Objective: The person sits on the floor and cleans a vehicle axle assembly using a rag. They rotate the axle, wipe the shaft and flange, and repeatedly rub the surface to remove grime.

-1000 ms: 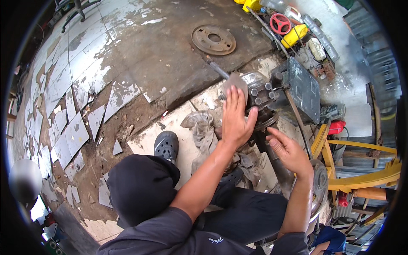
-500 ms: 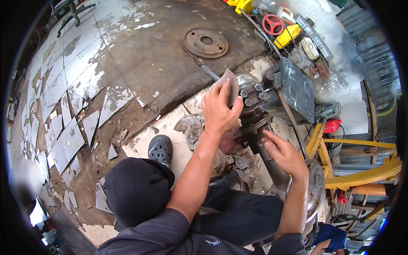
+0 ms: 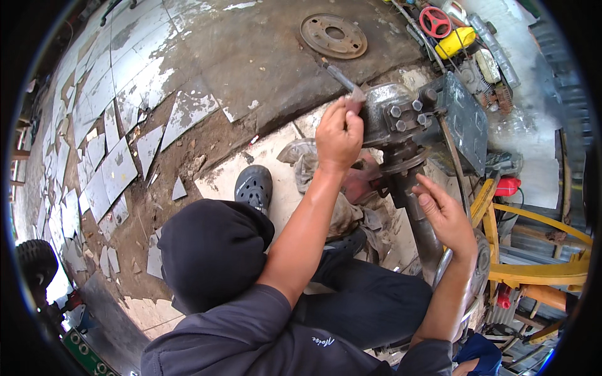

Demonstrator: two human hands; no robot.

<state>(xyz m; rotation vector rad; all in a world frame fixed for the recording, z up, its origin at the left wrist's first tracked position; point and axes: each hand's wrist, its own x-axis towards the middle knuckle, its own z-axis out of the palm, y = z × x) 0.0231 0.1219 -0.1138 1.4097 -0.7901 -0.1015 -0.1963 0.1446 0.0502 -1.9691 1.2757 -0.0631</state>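
Observation:
My left hand [image 3: 339, 134] is closed, fingers curled, on a brown piece of sandpaper [image 3: 356, 99]. It is beside the rounded left side of a dark metal hub [image 3: 380, 103] with several bolt heads [image 3: 401, 117] on its face. A grey metal rod [image 3: 342, 79] reaches up and left from near the sandpaper. Below the hub, a flange joins a thick metal tube [image 3: 421, 229] that slants down toward me. My right hand [image 3: 446, 216] is open and holds nothing, its fingers extended beside the tube.
A round rusty plate [image 3: 333, 36] lies on the stained floor ahead. Right of the hub stands a dark metal box [image 3: 465, 122], with yellow frame parts [image 3: 533, 272] further right. A dirty cloth [image 3: 305, 164] lies near my shoe [image 3: 253, 186]. Broken tiles [image 3: 110, 178] cover the left floor.
The whole view has shifted, moving the scene rightward. My left fingers, earlier laid out over the sandpaper, are now curled round it, leaving more of the hub's side visible. My right hand stays open.

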